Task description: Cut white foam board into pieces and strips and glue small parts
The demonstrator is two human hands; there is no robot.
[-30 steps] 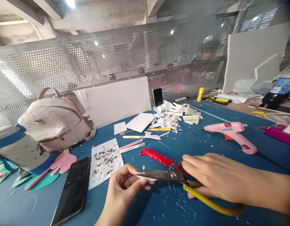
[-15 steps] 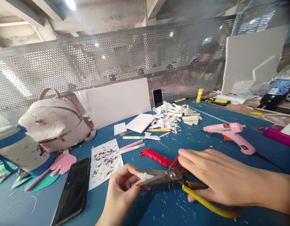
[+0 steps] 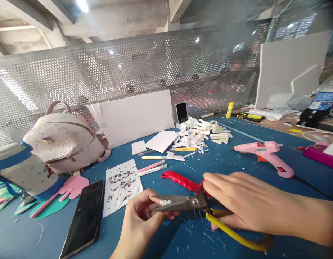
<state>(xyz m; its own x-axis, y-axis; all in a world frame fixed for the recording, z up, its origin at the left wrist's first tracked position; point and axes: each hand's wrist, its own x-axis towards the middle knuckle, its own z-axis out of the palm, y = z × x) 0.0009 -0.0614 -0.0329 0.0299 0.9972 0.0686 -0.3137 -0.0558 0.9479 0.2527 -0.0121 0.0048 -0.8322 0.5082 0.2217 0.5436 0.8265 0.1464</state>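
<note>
My right hand (image 3: 236, 203) grips a pair of scissors (image 3: 179, 203) with one red and one yellow handle; the yellow handle (image 3: 233, 233) trails toward me. The metal blades point left and are nearly closed on a small white scrap (image 3: 164, 202). My left hand (image 3: 139, 219) pinches that scrap at the blade tips, fingers curled. Both hands hover low over the blue table (image 3: 182, 237).
A black phone (image 3: 84, 217) and a paper sheet with coloured bits (image 3: 121, 185) lie left. A pink glue gun (image 3: 266, 154), pens (image 3: 152, 167), white foam offcuts (image 3: 198, 135), a white board (image 3: 134, 117), a backpack (image 3: 63, 138) and a perforated metal fence surround the work spot.
The scissors and both hands have shifted slightly left, and the blades have closed further on the white scrap. Nothing else on the table has moved.
</note>
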